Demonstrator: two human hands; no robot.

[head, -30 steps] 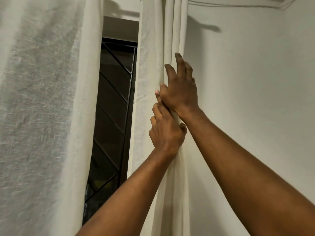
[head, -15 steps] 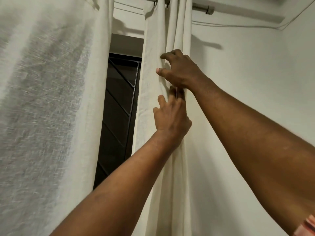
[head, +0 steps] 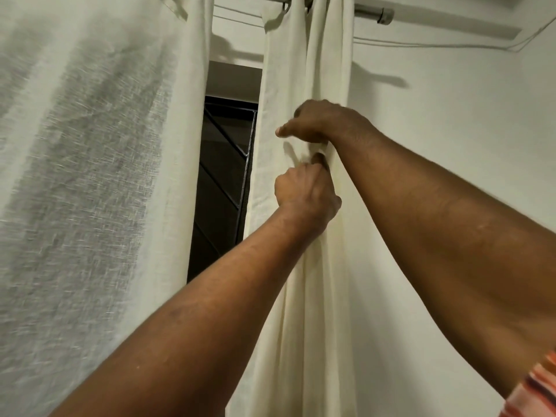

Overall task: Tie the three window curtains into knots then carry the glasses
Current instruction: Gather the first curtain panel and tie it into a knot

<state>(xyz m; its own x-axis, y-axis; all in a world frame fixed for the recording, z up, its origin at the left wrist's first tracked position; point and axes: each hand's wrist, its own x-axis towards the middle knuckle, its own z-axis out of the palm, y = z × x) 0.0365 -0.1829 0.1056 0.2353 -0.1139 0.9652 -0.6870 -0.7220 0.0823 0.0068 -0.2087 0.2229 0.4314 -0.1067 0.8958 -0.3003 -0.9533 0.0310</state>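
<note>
1. Gripping the gathered curtain (head: pixel 304 70) with both hands, I have it bunched into narrow folds that run from 12 o'clock down to 6 o'clock.
2. My right hand (head: pixel 325 121) sits just above centre. Its fingers are curled round the bunch from the right side, and the thumb is stretched toward 9 o'clock across the cloth.
3. My left hand (head: pixel 304 194) is at 6 o'clock of the right one, nearly touching it. Its fingers are curled into the folds and clamped on the fabric, with the tips buried in cloth.
4. The fabric puckers in the small gap between my two hands.
5. A second curtain (head: pixel 90 176) fills the 9 o'clock side, hanging flat and blurred.
6. Between the two curtains shows a dark window (head: pixel 222 176) with a metal grille.
7. The curtain rod (head: pixel 373 13) ends at 1 o'clock, a white wall (head: pixel 451 115) spreads at 3 o'clock, and my striped sleeve (head: pixel 535 386) peeks in at 5 o'clock.
</note>
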